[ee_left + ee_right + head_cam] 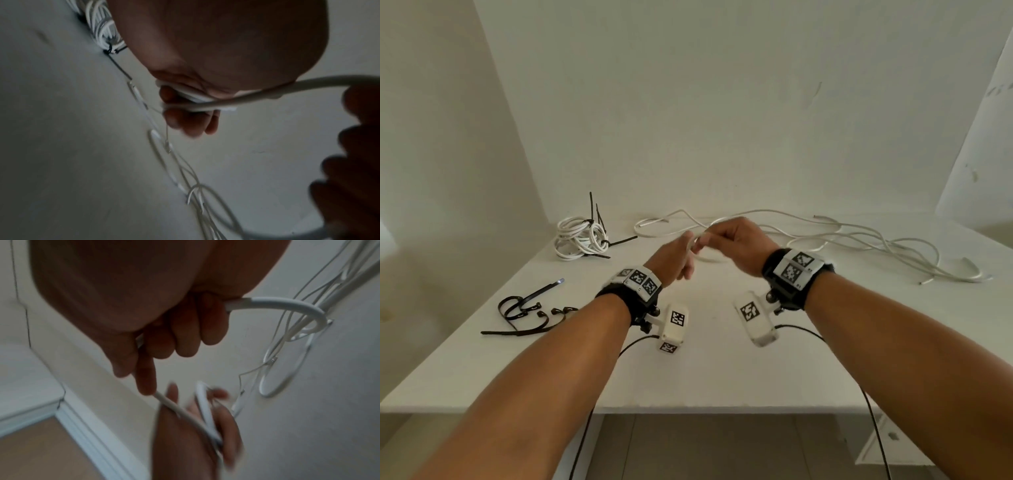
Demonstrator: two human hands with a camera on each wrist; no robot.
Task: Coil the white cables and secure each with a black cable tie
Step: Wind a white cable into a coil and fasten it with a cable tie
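Both hands are raised over the middle of the white table, holding one white cable between them. My left hand grips a small coil of that cable in curled fingers. My right hand pinches the same cable just to the right, and the cable runs on in a curve from it. Loose white cables sprawl across the back right of the table. A finished bundle of coiled cables with black ties lies at the back left. Spare black cable ties lie near the left edge.
A white wall rises right behind the table. Black wires from the wrist cameras hang over the table's front edge. Grey floor tiles show below the table.
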